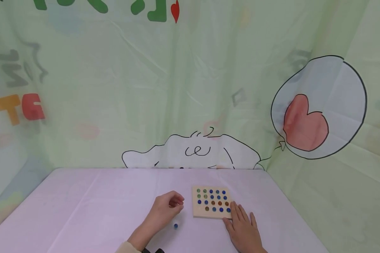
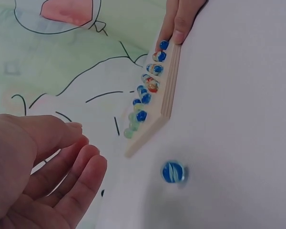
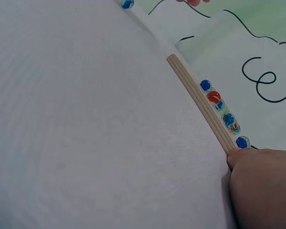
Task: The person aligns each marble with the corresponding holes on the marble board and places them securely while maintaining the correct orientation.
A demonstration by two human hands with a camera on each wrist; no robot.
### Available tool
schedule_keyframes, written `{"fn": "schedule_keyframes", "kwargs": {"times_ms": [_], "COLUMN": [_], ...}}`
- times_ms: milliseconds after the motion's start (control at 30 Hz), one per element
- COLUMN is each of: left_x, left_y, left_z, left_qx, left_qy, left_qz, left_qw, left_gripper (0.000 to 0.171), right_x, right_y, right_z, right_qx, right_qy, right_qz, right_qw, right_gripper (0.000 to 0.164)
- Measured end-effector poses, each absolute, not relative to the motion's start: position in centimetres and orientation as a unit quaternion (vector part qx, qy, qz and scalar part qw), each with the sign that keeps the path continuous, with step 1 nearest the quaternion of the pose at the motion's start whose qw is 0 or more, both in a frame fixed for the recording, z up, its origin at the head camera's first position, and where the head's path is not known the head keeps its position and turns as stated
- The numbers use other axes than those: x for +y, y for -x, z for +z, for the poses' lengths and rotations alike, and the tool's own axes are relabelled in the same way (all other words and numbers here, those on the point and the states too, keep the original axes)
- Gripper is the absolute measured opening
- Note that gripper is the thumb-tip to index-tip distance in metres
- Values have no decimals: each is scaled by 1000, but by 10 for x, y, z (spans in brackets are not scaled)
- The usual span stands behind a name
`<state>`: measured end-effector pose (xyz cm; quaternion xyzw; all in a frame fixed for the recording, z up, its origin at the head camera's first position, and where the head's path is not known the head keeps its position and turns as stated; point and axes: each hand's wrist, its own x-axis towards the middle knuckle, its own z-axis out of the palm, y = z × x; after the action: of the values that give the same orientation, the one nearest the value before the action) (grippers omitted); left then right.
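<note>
A square wooden board (image 1: 197,212) lies on the table, bearing rows of glass marbles (image 1: 211,197) in green, blue and amber-red; bare wood shows at its near-left corner. My right hand (image 1: 244,230) rests at the board's right edge, its fingers fairly straight and its thumb touching the near corner. Left of the board, my left hand (image 1: 165,209) hovers with loosely bent fingers, and nothing shows between them in the left wrist view. A single blue marble (image 2: 173,171) lies loose on the table, below the left hand and apart from the board.
The pale lilac table (image 1: 92,211) spreads out to both sides of the hands. Behind it hangs a light green curtain (image 1: 139,88) with a drawn white figure and a balloon (image 1: 342,102) on the right.
</note>
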<state>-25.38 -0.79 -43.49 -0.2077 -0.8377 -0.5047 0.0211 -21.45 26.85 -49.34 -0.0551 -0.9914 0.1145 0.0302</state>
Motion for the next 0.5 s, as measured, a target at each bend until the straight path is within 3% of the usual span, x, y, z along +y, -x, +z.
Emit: {"fn": "schedule_keyframes", "kwargs": {"times_ms": [500], "left_x": [-33], "left_y": [244], "left_z": [-453], "left_qx": [-839], "left_qy": [226], "left_qz": [-496], "left_qw": [8], "left_gripper": [18], "right_x": [269], "right_y": [213], "right_z": [-494], "right_qx": [-990], "right_qy": [49], "right_qz": [122], "right_qw": [44], "right_gripper": [74]}}
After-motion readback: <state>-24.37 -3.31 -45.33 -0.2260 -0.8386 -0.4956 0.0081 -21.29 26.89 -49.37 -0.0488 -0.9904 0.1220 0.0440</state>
